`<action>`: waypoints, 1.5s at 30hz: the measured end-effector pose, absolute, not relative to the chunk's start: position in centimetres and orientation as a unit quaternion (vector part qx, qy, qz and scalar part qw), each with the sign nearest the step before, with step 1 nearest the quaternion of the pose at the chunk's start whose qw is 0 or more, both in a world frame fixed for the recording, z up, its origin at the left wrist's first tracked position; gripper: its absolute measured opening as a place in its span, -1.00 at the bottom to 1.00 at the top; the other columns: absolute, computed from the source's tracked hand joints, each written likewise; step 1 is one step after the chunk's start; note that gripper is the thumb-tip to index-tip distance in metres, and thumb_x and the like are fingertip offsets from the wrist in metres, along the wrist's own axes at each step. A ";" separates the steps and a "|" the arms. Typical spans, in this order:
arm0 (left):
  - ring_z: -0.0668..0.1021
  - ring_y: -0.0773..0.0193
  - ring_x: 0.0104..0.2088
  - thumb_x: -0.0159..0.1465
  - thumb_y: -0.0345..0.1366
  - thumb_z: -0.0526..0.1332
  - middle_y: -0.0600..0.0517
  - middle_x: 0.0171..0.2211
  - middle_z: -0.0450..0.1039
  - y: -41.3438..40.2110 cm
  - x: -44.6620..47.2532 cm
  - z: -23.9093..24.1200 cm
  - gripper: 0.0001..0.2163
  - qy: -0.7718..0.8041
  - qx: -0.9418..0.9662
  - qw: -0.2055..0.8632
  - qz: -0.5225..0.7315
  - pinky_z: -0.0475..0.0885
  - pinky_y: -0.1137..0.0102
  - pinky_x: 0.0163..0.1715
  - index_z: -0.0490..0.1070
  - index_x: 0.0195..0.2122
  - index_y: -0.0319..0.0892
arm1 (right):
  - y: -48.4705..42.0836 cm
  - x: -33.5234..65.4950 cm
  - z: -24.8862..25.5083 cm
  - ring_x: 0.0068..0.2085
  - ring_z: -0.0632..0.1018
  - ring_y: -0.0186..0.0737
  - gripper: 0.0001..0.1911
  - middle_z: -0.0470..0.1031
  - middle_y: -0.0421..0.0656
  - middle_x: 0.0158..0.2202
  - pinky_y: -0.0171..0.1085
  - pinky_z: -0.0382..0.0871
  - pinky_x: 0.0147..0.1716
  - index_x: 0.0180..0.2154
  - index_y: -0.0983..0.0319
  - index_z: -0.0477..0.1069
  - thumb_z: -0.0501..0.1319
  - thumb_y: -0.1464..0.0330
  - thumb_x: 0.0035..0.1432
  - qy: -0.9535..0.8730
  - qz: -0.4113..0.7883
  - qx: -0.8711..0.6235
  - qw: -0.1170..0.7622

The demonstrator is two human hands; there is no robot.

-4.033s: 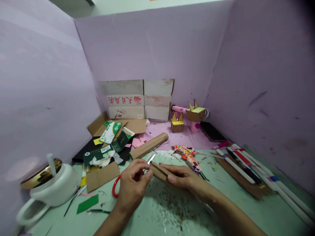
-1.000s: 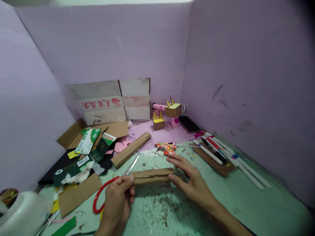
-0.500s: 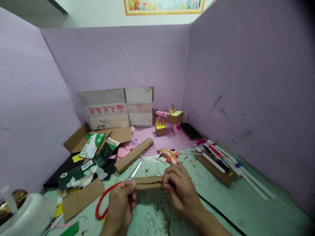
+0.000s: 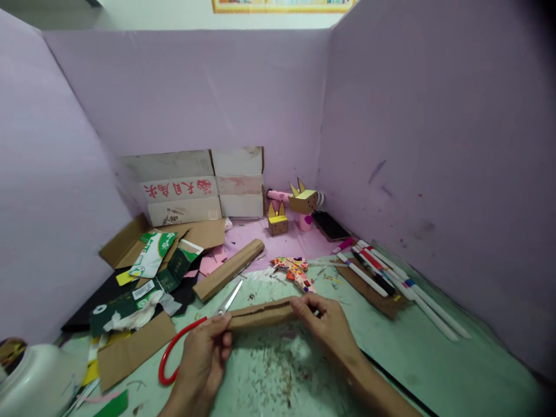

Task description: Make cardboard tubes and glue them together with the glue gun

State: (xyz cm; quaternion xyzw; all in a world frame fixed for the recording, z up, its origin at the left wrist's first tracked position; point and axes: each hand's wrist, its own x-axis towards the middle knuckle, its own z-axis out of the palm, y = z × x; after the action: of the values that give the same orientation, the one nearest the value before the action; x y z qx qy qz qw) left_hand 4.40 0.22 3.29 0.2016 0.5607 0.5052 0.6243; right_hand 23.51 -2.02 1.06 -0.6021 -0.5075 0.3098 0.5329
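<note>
A folded strip of brown cardboard [image 4: 262, 314] is held between my two hands above the table, its right end slightly higher. My left hand [image 4: 202, 353] pinches the left end between thumb and fingers. At the right end, my right hand [image 4: 326, 324] grips it with thumb and fingertips. Scissors [image 4: 229, 298] with red handles lie behind and beside my left hand, partly hidden by it; the blades point away from me. Beyond the strip lies a longer folded cardboard bar [image 4: 230, 269]. A colourful patterned piece [image 4: 295, 272] rests just past my right hand.
Cardboard and packaging scraps [image 4: 134, 356] crowd the left side, near a white container [image 4: 39, 379]. Several markers [image 4: 369, 275] lie at right beside a phone [image 4: 332, 226]. Small cardboard boxes with pointed ears [image 4: 278, 225] stand at the back. Purple panels [image 4: 186, 92] enclose the table.
My right hand has slid toward the strip's right end, so more of the strip shows, and it now slopes up to the right. The camera view has shifted slightly.
</note>
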 end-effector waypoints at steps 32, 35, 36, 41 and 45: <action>0.13 0.50 -0.89 -0.12 -0.18 0.17 0.17 -0.92 0.14 0.3 4.6 2.2 -0.77 0.633 0.390 0.543 0.390 -0.04 0.56 -0.87 0.16 -0.76 -0.13 | -2.7 23.3 -0.1 0.03 0.42 0.05 -0.64 0.44 0.04 0.05 0.12 0.08 0.11 -0.03 0.23 0.41 0.23 0.34 0.10 -0.793 -0.127 -0.460 0.378; 0.13 0.47 -0.90 -0.08 -0.19 0.18 0.15 -0.92 0.15 0.2 4.5 2.1 -0.76 0.641 0.408 0.542 0.357 -0.05 0.54 -0.87 0.18 -0.77 -0.13 | -2.5 22.3 -1.2 -0.03 0.49 0.00 -0.58 0.51 0.00 -0.02 0.08 0.11 0.12 0.02 0.27 0.36 0.25 0.35 0.10 -0.843 -0.123 -0.426 0.304; 0.14 0.44 -0.91 -0.06 -0.20 0.20 0.13 -0.92 0.15 0.1 4.4 2.1 -0.75 0.648 0.421 0.531 0.348 -0.04 0.52 -0.87 0.19 -0.77 -0.13 | -2.4 22.1 -1.6 -0.06 0.51 -0.02 -0.57 0.53 0.00 -0.05 0.04 0.18 0.10 0.03 0.31 0.33 0.24 0.38 0.10 -0.852 -0.117 -0.424 0.284; 0.57 0.10 -0.45 0.03 -0.24 0.27 -0.09 -0.47 0.54 -0.5 3.8 2.1 -0.87 0.646 0.561 0.340 0.391 0.47 0.29 -0.46 0.47 -0.44 -0.18 | -1.9 22.2 -2.6 -0.06 0.52 -0.04 -0.53 0.52 0.06 -0.04 -0.01 0.34 0.00 0.07 0.40 0.26 0.17 0.50 0.09 -0.870 -0.117 -0.411 0.245; 0.34 -0.11 0.13 0.19 -0.37 0.11 -0.25 0.13 0.32 -1.3 4.0 0.9 -0.62 0.438 0.839 0.114 0.302 0.19 -0.07 0.10 0.36 0.05 -0.25 | -1.8 22.5 -2.7 -0.04 0.52 -0.04 -0.57 0.51 0.08 -0.03 -0.02 0.37 -0.01 0.06 0.42 0.27 0.12 0.51 0.13 -0.876 -0.133 -0.400 0.237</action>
State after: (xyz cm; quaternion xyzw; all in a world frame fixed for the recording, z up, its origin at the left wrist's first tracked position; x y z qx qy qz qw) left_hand 3.96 -1.35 0.93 0.8389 0.4381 0.3021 0.1143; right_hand 22.48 -1.77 -2.72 -0.3995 -0.8756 -0.1328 0.2368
